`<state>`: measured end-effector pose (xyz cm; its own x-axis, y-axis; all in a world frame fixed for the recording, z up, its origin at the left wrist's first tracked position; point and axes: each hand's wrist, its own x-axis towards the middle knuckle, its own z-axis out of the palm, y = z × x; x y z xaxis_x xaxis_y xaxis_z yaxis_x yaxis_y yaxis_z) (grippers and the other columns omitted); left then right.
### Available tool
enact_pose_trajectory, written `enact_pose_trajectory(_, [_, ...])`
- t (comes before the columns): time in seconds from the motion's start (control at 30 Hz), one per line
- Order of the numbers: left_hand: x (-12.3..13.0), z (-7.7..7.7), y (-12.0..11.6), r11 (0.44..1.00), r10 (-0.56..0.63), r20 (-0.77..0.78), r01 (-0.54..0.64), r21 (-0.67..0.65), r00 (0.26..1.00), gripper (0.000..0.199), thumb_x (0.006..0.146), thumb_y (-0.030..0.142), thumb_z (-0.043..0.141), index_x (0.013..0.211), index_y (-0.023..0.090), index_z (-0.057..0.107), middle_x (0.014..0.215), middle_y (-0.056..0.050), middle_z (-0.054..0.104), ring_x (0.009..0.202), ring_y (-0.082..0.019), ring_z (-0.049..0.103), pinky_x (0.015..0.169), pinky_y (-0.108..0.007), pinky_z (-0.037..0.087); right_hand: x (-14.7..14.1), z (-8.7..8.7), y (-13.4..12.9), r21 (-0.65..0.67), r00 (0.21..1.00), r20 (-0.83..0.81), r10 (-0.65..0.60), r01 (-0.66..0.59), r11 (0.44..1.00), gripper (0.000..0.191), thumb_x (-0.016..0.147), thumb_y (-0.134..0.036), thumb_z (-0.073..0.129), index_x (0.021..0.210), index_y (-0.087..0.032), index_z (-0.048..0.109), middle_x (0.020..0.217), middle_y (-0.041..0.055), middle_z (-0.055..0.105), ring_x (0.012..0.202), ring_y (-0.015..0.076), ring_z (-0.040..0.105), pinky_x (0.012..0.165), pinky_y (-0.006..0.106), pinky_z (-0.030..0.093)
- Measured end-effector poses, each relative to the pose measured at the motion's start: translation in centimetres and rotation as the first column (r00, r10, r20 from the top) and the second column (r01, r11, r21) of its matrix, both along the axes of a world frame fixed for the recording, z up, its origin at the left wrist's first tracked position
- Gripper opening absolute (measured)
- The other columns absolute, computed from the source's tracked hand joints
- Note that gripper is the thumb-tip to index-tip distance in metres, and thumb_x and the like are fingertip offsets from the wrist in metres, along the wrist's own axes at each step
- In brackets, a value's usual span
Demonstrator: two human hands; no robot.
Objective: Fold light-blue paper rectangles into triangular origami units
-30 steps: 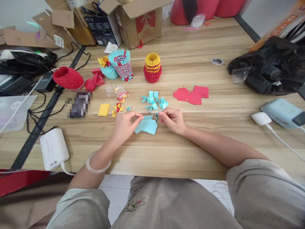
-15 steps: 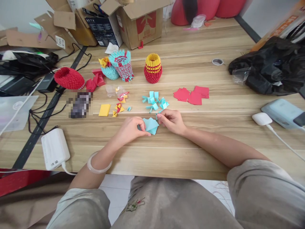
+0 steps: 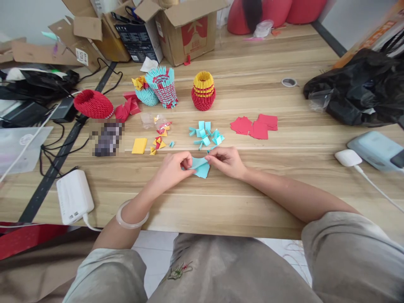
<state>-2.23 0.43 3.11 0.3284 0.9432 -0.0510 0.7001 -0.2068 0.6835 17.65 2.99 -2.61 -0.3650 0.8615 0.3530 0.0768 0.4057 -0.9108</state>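
Between my hands is a light-blue paper slip (image 3: 198,161), raised above a small stack of light-blue paper (image 3: 203,171) on the table. My left hand (image 3: 175,168) pinches the slip's left end between thumb and fingers. At its right end my right hand (image 3: 227,162) closes thumb and forefinger on the same slip. Just beyond my fingers lie several folded light-blue paper pieces (image 3: 203,134). Red paper slips (image 3: 255,126) are spread to their right. On the left sit a yellow paper stack (image 3: 139,145) and a few red and yellow folded pieces (image 3: 159,142).
Farther back stand a red-and-yellow paper vase (image 3: 203,90), a blue-and-red one (image 3: 163,88) and a red one (image 3: 93,103) on its side. Cardboard boxes (image 3: 189,31) line the back. A white power bank (image 3: 75,196) is at left, a black bag (image 3: 372,90) at right.
My left hand has lifted the top light-blue slip off the stack. My right hand's fingers have come in from beside the stack and closed on the slip's right end.
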Motion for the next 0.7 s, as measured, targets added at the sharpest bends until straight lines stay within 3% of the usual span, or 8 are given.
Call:
enact_pose_trajectory(0.17, [0.11,-0.07,0.03,1.000,0.003,-0.022,-0.004,-0.030,1.000,0.034,0.060,0.034,0.078,0.057,0.017,0.049,0.053,0.005,0.055,0.049,-0.008,0.046,0.050,-0.021,0.034,-0.10,-0.08,0.01,0.012,1.000,-0.011,0.020,-0.020,1.000,0.023,0.081,-0.039,0.063,0.076,-0.017,0.068,0.066,0.0022,0.065,0.047,0.0075,0.046,0.046,0.023,0.039])
enact_pose_trajectory(0.5, [-0.05,-0.36,-0.06,0.999,0.015,0.024,-0.013,-0.051,1.000,0.039,0.061,0.049,0.077,0.055,0.015,0.059,0.047,0.004,0.054,0.046,-0.008,0.044,0.047,-0.021,0.032,0.03,0.40,0.14,-0.012,0.997,0.070,0.039,-0.038,0.999,0.034,0.091,-0.041,0.049,0.079,-0.015,0.067,0.049,-0.0030,0.052,0.044,0.0072,0.045,0.046,0.021,0.039])
enact_pose_trajectory(0.6, [0.04,-0.40,-0.04,0.999,0.035,0.019,-0.035,-0.009,0.999,0.037,0.063,0.047,0.076,0.055,0.016,0.058,0.047,0.004,0.054,0.047,-0.008,0.044,0.047,-0.021,0.033,-0.08,0.25,0.11,-0.055,0.998,0.033,0.060,-0.058,0.997,0.030,0.090,-0.041,0.050,0.085,-0.015,0.066,0.058,-0.0014,0.059,0.043,0.0065,0.048,0.046,0.021,0.040])
enact_pose_trajectory(0.7, [0.23,-0.20,-0.03,0.993,0.060,0.052,-0.065,0.098,0.997,0.034,0.070,0.041,0.072,0.054,0.017,0.053,0.053,0.003,0.056,0.050,-0.009,0.047,0.050,-0.021,0.037,-0.18,0.02,0.06,-0.076,1.000,0.008,-0.008,0.009,0.997,0.028,0.087,-0.040,0.053,0.098,-0.016,0.063,0.060,-0.0027,0.059,0.042,0.0061,0.046,0.043,0.021,0.037])
